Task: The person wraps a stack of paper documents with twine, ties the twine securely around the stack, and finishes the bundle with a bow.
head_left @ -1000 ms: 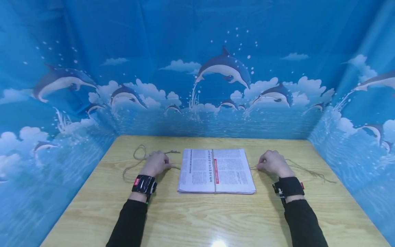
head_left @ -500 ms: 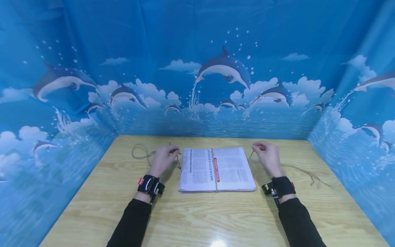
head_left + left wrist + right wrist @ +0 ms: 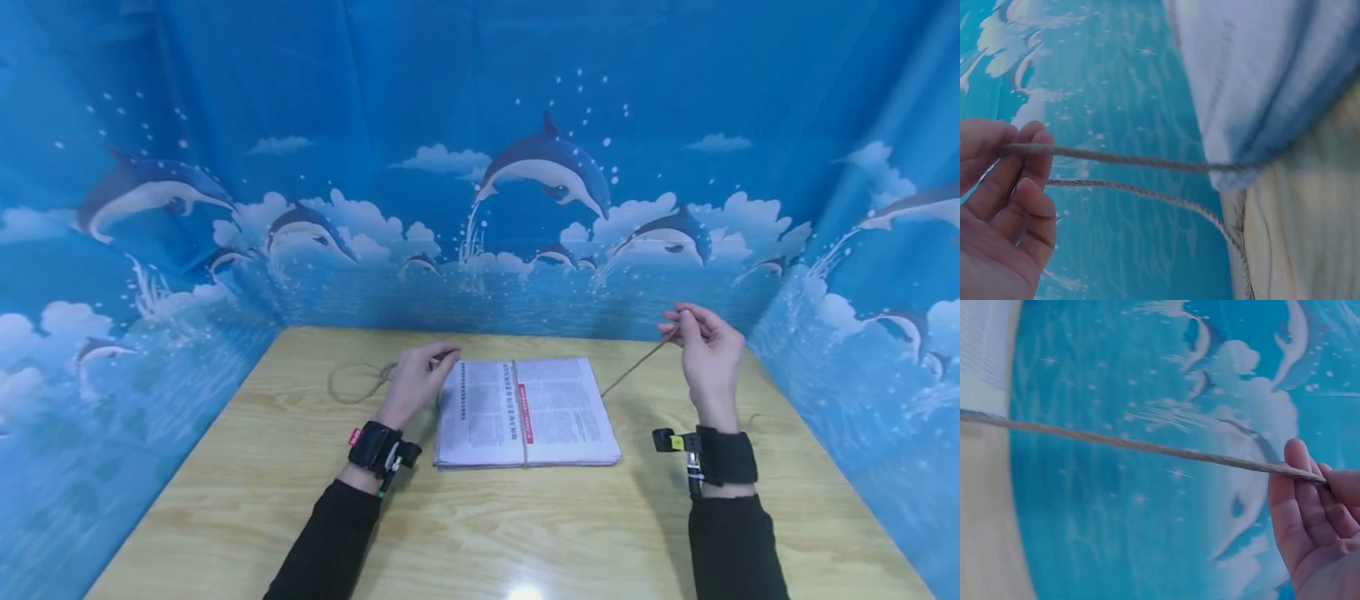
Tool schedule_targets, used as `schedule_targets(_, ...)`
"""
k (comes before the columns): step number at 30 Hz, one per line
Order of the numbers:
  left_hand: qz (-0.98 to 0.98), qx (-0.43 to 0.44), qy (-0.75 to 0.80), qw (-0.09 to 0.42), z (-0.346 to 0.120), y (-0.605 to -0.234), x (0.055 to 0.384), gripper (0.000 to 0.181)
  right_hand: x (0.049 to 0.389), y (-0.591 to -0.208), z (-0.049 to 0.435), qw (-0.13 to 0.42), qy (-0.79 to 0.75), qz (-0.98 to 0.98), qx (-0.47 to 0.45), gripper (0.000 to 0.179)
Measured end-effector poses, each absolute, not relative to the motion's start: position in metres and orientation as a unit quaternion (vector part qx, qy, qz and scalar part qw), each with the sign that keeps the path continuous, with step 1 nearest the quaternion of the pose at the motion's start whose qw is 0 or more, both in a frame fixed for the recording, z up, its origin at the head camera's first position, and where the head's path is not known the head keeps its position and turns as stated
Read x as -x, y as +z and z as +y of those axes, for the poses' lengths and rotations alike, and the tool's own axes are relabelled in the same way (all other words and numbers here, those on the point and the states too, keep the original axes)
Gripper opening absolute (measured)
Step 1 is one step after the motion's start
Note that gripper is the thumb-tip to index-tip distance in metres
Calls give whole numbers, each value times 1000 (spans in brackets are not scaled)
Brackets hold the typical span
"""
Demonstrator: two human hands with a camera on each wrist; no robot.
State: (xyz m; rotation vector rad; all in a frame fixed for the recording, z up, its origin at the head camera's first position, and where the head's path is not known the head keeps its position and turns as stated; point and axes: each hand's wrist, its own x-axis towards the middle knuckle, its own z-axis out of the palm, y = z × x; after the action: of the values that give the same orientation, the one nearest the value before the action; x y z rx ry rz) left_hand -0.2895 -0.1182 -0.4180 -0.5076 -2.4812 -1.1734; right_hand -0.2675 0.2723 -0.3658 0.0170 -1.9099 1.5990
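A stack of newspapers (image 3: 558, 408) lies flat on the table, with a strand of twine (image 3: 517, 392) running across its middle from back to front. At the stack's left edge my left hand (image 3: 416, 379) pinches twine (image 3: 1135, 160) between thumb and fingers. That length runs to the newspapers, and a second length leaves the fingers toward the tabletop. My right hand (image 3: 708, 354), raised beyond the right edge of the stack, pinches another length of twine (image 3: 1147, 447). It stretches straight and slanting down to the stack's right side. Where the twine passes under the newspapers is hidden.
Loose loops of twine (image 3: 352, 383) lie on the wooden table (image 3: 480, 533) left of my left hand. A blue curtain (image 3: 420, 308) printed with dolphins stands round the back and both sides of the table. Each wrist wears a black camera band.
My right hand has risen and swung outward to the right, drawing its twine straight. My left hand has lifted and moved right, close to the newspapers' left edge.
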Motion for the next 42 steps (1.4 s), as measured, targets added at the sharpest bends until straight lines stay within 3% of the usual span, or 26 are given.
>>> schedule_targets(8,-873,206,-414,155,-97,-381,307,21,259,-357,270,323,590,-739,-28,31)
schedule_targets(18,-864,292,-405,69,-50,-318,335,21,259,-354,268,315,561,-765,-10,34)
schedule_targets(31,-860,354,-359,74,22,-245,337,25,256,-352,273,340,537,-772,10,35)
schedule_targets(37,-849,363,-377,74,48,-235,333,33,258,-354,275,352,533,-769,-3,32)
schedule_targets(42,-870,366,-329,27,67,-254,329,39,258,-356,276,356,533,-768,4,31)
